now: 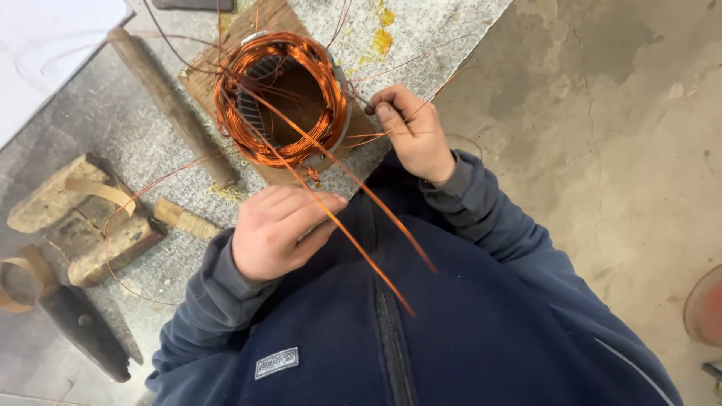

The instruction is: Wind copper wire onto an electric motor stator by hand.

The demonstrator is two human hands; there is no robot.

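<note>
Here, hands [338, 188] at bench edge [421, 120], stator [282, 98]

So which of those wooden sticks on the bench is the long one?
The long wooden handle, lying diagonally left of the copper coil; the other stick near the left hand is a short stub.

A single head-worn camera looks steeply down from just above the person's chest, close in. The view faces the near edge of a grey workbench [113, 120], which fills the far left; bare concrete floor [602, 150] takes the right. No second view overlaps it.
</note>
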